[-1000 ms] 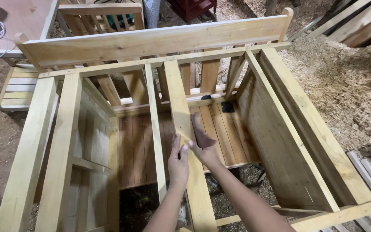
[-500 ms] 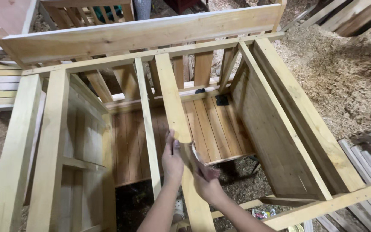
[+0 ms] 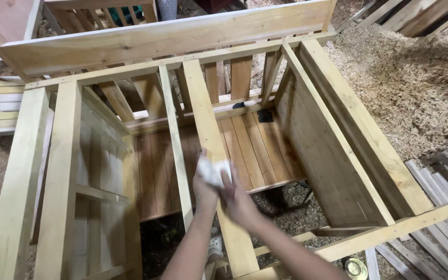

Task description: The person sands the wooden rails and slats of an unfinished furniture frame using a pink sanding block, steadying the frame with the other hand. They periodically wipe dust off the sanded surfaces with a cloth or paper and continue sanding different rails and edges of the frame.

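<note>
A pale wooden frame lies on its side, with a broad middle rail (image 3: 203, 119) running away from me. Both hands meet over this rail. My left hand (image 3: 202, 187) pinches a small folded white sheet (image 3: 212, 171), which looks like sandpaper seen from its back. My right hand (image 3: 240, 201) grips the same sheet from the right side, fingers curled onto it. The sheet rests against the top face of the rail. My forearms come in from the bottom edge.
A thinner rail (image 3: 175, 140) runs left of the middle one. A slatted panel (image 3: 245, 145) lies below the rails, a long plank (image 3: 162, 39) across the far side. Sawdust (image 3: 410, 88) covers the ground at right, loose slats (image 3: 436, 192) beside it. A round tin (image 3: 355, 268) sits at the bottom.
The sheet lay flat with its brown side showing under my right hand. Both hands have folded it into a small white pad and shifted nearer along the rail.
</note>
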The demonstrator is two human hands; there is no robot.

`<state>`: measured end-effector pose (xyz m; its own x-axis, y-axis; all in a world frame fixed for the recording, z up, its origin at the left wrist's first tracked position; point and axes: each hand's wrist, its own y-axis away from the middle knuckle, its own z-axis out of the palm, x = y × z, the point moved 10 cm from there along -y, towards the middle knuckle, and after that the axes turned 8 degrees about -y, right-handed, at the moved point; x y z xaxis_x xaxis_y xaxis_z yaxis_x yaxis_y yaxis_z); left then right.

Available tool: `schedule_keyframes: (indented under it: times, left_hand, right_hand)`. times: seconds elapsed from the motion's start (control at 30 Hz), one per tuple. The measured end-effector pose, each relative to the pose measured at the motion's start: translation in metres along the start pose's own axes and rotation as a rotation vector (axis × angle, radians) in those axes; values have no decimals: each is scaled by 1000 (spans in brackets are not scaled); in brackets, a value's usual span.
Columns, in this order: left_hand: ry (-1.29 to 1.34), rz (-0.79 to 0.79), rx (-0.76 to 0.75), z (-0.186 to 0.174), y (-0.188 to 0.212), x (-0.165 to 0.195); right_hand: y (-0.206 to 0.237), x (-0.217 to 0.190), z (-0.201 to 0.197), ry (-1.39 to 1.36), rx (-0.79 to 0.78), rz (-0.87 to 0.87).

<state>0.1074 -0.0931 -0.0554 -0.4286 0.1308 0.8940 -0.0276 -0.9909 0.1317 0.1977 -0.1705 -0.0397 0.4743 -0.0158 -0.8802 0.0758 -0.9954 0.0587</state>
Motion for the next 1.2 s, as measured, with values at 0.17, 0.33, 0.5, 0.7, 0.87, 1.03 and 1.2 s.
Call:
schedule_keyframes:
  times: [0.17,0.33,0.5,0.7,0.87,1.03,1.2]
  left_hand:
    - [-649,33,59,-2,8,15]
    - [-601,4,79,4,13,28]
    - [-579,2,60,9,16,36]
    - [-625,-12,72,11,22,40]
    - [-542,-112,89,8,20,30]
    - [-600,-36,62,6,17,30]
    - [-668,66,65,11,24,48]
  right_hand:
    - [-96,-18,-33,-247,132,-363]
    - [4,-30,-22,-73,168,-303]
    - [-26,-6,-23,-270,99,-36]
    - [-123,-19,-33,-489,84,-342]
    - [47,-12,-7,-598,71,-173]
    - [-25,-22,-24,-452,99,-246]
    - [-135,4,-38,-490,147,20]
